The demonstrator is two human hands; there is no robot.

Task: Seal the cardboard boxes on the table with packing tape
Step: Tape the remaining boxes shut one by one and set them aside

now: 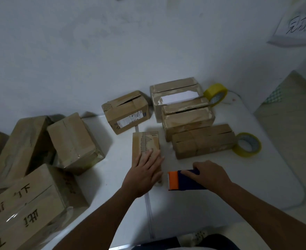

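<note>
A small narrow cardboard box (145, 141) lies in the middle of the white table (211, 204). My left hand (145, 174) presses flat on its near end, fingers straight. Just to the right, my right hand (209, 175) grips a tape dispenser (182, 180) with a dark blue body and an orange front, which rests on the table beside the box. Behind stand more boxes: one with a shipping label (126, 110), a large one with a white sheet (175, 96), one in front of it (188, 121), and a flat one (202, 140).
Two yellow tape rolls sit at the right, one by the wall (216, 94), one near the flat box (246, 144). Several taped boxes (72, 143) crowd the left side, one with handwriting (24, 206). The wall runs close behind. A paper sign (296, 27) hangs upper right.
</note>
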